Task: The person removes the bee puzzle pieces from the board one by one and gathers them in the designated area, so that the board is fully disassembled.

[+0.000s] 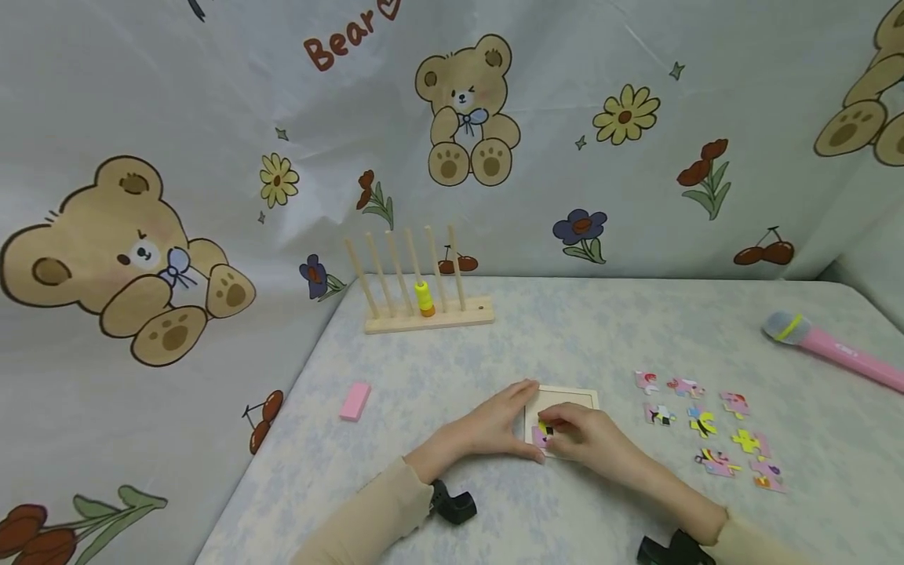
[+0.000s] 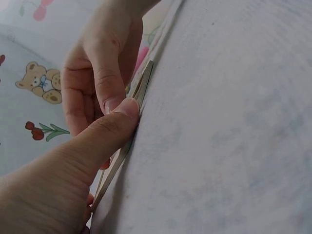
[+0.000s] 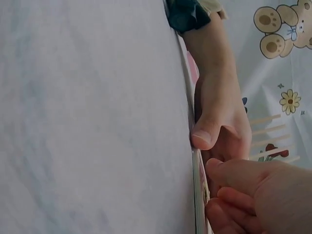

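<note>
A shallow wooden puzzle tray (image 1: pixel 567 396) lies on the table before me. My left hand (image 1: pixel 487 426) grips its left side, thumb at the near edge and fingers at the far corner. In the left wrist view the left thumb (image 2: pixel 109 129) lies along the tray's edge. My right hand (image 1: pixel 596 441) reaches over the tray and pinches a pink, yellow and black puzzle piece (image 1: pixel 540 436) in the near left corner, its fingers hiding part of it. Seen from the right wrist, the right fingertips (image 3: pixel 214 168) are right at the tray's surface.
Several loose puzzle pieces (image 1: pixel 702 422) are spread right of the tray. A pink microphone (image 1: pixel 840 350) lies at the far right. Behind stands a wooden peg rack (image 1: pixel 466 311) with yellow and orange beads (image 1: pixel 424 298) on one peg. A pink block (image 1: pixel 355 401) lies to the left.
</note>
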`<state>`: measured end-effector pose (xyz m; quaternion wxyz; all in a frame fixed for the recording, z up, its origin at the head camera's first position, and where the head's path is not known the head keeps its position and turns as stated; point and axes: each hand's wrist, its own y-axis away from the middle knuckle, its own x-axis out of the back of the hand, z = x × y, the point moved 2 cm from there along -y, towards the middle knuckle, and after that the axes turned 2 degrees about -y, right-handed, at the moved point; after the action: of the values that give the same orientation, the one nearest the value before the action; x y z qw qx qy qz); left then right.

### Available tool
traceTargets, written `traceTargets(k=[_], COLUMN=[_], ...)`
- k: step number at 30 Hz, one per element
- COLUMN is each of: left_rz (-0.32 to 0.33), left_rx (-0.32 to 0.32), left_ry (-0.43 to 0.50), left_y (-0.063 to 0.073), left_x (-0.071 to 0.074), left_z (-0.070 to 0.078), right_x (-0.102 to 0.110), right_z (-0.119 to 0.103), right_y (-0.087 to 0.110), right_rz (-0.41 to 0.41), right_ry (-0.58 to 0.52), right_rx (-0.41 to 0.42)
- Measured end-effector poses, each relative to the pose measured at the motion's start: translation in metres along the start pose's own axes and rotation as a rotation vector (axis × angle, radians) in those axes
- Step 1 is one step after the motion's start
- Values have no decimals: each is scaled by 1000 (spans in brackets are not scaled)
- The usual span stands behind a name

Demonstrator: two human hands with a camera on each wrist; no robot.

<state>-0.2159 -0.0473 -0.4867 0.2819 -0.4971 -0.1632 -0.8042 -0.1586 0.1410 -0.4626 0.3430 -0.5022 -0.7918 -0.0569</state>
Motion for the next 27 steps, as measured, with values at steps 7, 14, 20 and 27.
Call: traceTargets(k=[7, 14, 20, 27], left_rz=[8, 1, 3, 7], left_rx=[-6, -10, -12, -15], left_ry=[3, 7, 14, 10], left_y=[-2, 0, 3, -1], left_x=[1, 1, 0, 1], left_z=[0, 1, -1, -1], right_x=[-6, -12, -17, -15], right_z=[3, 4, 3, 2], right_y=[0, 1, 1, 2], right_rz=[66, 100, 115, 171], right_ry=[67, 41, 38, 128], right_rx=[43, 27, 16, 12])
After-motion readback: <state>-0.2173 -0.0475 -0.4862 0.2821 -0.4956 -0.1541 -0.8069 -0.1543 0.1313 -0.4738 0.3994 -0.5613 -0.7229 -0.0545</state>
